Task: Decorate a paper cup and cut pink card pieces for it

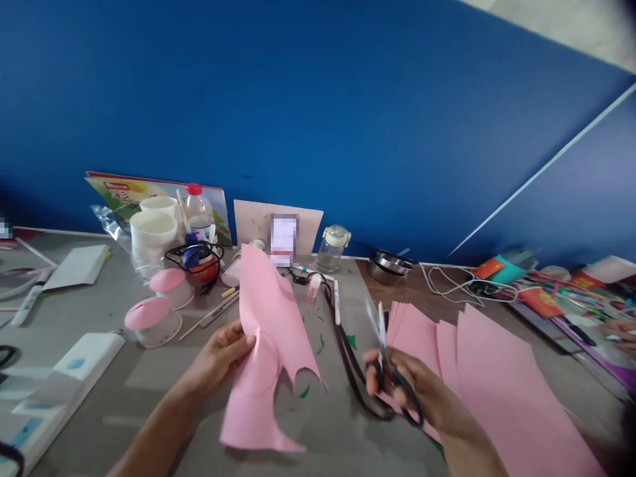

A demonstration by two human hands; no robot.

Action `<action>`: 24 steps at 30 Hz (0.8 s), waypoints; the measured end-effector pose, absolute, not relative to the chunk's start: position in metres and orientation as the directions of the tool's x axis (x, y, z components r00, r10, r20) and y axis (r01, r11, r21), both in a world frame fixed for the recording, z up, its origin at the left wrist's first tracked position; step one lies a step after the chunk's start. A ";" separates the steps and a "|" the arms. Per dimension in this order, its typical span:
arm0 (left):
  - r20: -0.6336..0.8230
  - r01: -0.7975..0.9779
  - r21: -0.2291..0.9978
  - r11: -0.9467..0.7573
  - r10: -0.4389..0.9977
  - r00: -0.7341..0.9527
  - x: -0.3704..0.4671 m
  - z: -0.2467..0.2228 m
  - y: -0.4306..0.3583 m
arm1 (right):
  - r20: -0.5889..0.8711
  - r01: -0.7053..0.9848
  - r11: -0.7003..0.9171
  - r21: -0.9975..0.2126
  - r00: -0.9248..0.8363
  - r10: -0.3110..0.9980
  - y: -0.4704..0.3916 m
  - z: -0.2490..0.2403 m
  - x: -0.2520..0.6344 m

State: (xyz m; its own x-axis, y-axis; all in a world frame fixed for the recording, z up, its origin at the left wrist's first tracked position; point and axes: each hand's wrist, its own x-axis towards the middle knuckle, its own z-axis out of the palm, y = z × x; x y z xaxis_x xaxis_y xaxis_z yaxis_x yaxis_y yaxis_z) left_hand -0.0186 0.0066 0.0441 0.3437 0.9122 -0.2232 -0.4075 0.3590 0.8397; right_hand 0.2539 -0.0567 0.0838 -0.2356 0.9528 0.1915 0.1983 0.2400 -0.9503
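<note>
My left hand [226,351] pinches the left edge of a pink paper sheet [268,318], raised over the grey table. The sheet has curved cut-outs along its lower right side and a faint round outline near my thumb. To the right, my right hand [407,377] holds black-handled scissors [381,331], fingers in the loops. Their blades point up and stand slightly apart, clear of the sheet. Beside and partly behind this hand lie more pink sheets [511,384].
Two cups with pink round tops [148,313] stand at the left, near stacked paper cups [152,232] and a bottle [199,215]. A glass jar [332,248], a black strap [348,351] and metal bowls [390,267] lie ahead. Another person's hand [620,330] is at the far right.
</note>
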 end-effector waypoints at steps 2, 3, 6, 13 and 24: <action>-0.223 -0.358 0.850 0.387 0.879 0.420 -0.020 0.048 0.004 | 0.244 0.177 0.285 -0.942 -0.222 0.944 -0.038 0.090 0.249; -0.231 -0.325 0.854 0.406 0.856 0.462 -0.021 0.049 0.003 | 0.274 0.168 0.312 -0.935 -0.213 0.938 -0.028 0.093 0.247; -0.240 -0.250 0.855 0.455 0.774 0.586 -0.026 0.050 -0.001 | 0.390 0.150 0.426 -0.892 -0.220 0.894 -0.003 0.104 0.233; -0.191 -0.266 0.847 0.459 0.731 0.655 -0.041 0.029 -0.001 | 0.555 0.229 0.837 -0.497 -0.657 0.510 0.031 0.155 0.175; -0.133 -0.423 0.804 0.418 0.820 0.557 -0.030 0.037 0.005 | 0.220 0.447 0.683 -0.578 -0.721 0.658 0.042 0.132 0.207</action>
State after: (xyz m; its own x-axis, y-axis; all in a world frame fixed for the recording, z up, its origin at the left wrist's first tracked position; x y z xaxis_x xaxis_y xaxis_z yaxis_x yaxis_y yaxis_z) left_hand -0.0301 0.0050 0.0370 0.5573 0.8196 -0.1326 -0.4235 0.4180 0.8037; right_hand 0.2072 0.0425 0.1320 -0.7207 0.6575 0.2196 0.4470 0.6829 -0.5777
